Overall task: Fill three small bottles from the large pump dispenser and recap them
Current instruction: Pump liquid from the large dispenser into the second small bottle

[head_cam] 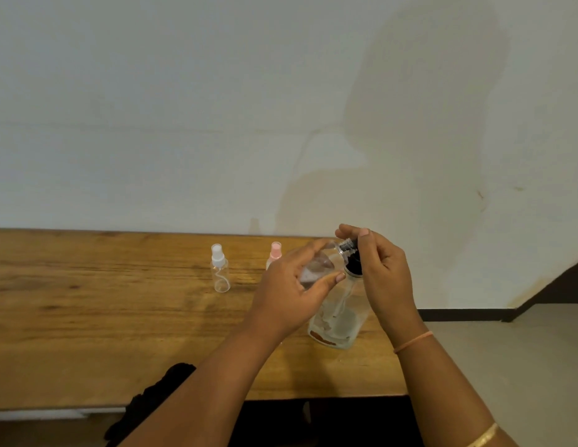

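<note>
Forearms entering from the bottom edge, meeting above the large pump dispenser [337, 321]. Far left of the dispenser, at the near edge of the wooden table [87, 317], dark cloth [152, 398]. Left of the dispenser and well apart from it, white-capped small bottle [220, 269], upright on the table. Closer to the dispenser, pink-capped small bottle [274, 253], upright, partly hidden behind the left hand [290, 291]. Left hand just left of the dispenser's top, fingers and thumb curled round a third small bottle [316, 269], tilted, neck pointing right over the dispenser. Dispenser itself clear, upright on the table. Right hand [384, 272] just right of the dispenser's top, thumb and fingertips pinching the black cap [349, 245] at the tilted bottle's neck. Thin orange band [413, 341] on that wrist.
</note>
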